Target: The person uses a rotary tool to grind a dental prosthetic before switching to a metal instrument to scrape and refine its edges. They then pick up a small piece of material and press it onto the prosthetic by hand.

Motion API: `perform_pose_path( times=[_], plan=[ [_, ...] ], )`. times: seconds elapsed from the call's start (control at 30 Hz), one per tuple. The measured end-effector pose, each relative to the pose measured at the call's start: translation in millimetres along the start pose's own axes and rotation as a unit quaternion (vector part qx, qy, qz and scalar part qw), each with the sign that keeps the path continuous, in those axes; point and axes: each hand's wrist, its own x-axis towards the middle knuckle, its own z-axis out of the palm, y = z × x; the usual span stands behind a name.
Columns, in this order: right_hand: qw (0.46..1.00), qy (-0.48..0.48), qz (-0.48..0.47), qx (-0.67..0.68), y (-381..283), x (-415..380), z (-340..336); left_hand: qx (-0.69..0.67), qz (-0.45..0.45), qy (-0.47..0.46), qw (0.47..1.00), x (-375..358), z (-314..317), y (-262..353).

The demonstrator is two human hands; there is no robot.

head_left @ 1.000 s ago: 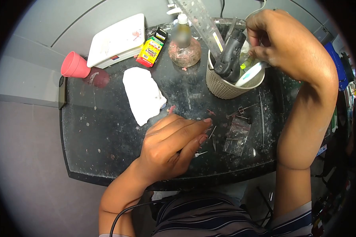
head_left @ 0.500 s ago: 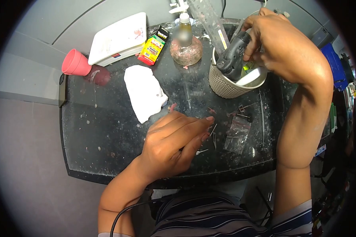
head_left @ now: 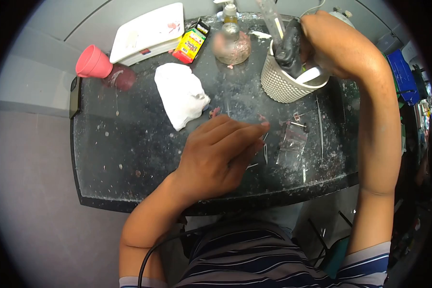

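Note:
My right hand [head_left: 329,41] reaches down into a woven plastic basket [head_left: 285,89] at the back right, its fingers hidden behind the contents. Beside it in the basket stand a black handheld tool [head_left: 289,53], a clear ruler [head_left: 272,21] and a white handle [head_left: 310,75]. Over the middle of the black table hovers my left hand [head_left: 221,151], fingers curled and pressed together. Whatever its fingertips may hold is out of sight. Under and beside them lie a small pointed metal piece [head_left: 265,152] and a small clear plastic bag [head_left: 293,140].
On the dark table [head_left: 125,168] are a crumpled white cloth [head_left: 180,96], a round glass bottle [head_left: 233,50], a yellow-and-red box [head_left: 191,44], a white tray [head_left: 151,31] and a pink cup [head_left: 95,62]. A thin metal instrument [head_left: 320,132] lies at the right.
My right hand has sunk deeper into the basket, and the black tool stands more upright. The view has shifted, so the tabletop things appear higher. My left hand stays curled.

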Motion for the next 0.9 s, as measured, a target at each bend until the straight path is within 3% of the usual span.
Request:
perform_pose_path(
  times=[0.1, 0.17, 0.2, 0.27, 0.33, 0.43, 0.47, 0.57, 0.63, 0.77, 0.87, 0.9],
  plan=[
    [1.0, -0.004, -0.013, -0.017, -4.3, -0.5, -6.4, -0.006, 0.03, 0.023, 0.999, -1.1, -1.2, -4.2],
    [0.993, -0.013, -0.11, 0.051, 11.6, -3.6, -12.3, -0.013, 0.041, 0.032, 0.999, -2.0, 1.5, -6.1],
    [0.966, 0.102, -0.209, 0.112, 49.9, -3.2, 3.1, -0.016, 0.045, 0.024, 0.999, -2.5, 2.1, -6.2],
    [0.967, 0.052, -0.197, 0.151, 43.6, -5.9, -25.8, -0.017, 0.051, 0.02, 0.998, -2.3, 2.8, -7.4],
    [0.968, 0.061, -0.117, 0.213, 42.8, -21.4, -33.3, -0.018, 0.048, 0.019, 0.999, -2.6, 4.1, -10.6],
    [0.95, 0.117, -0.072, 0.281, 60.8, -43.4, -35.7, -0.048, 0.058, 0.041, 0.996, -1.3, 6.0, -13.9],
    [0.943, 0.083, -0.016, 0.323, 60.9, -51.3, -40.0, -0.049, 0.059, 0.043, 0.996, -1.2, 6.2, -13.9],
    [0.947, 0.095, -0.004, 0.306, 59.6, -58.7, -29.8, -0.044, 0.069, 0.047, 0.996, -1.9, 8.9, -13.5],
    [0.945, 0.142, -0.056, 0.29, 63.3, -55.9, -20.2, -0.022, 0.078, 0.043, 0.996, -2.2, 10.4, -13.3],
    [0.931, 0.118, -0.024, 0.344, 67.6, -60.6, -28.7, -0.033, 0.05, 0.037, 0.997, -1.5, 9.9, -10.0],
    [0.925, 0.179, -0.034, 0.335, 76.2, -56.3, -28.4, -0.035, 0.06, 0.048, 0.996, -0.5, 9.8, -10.8],
    [0.935, 0.159, -0.031, 0.316, 73.7, -54.1, -29.8, -0.034, 0.058, 0.046, 0.997, -0.5, 10.0, -10.4]
  ],
)
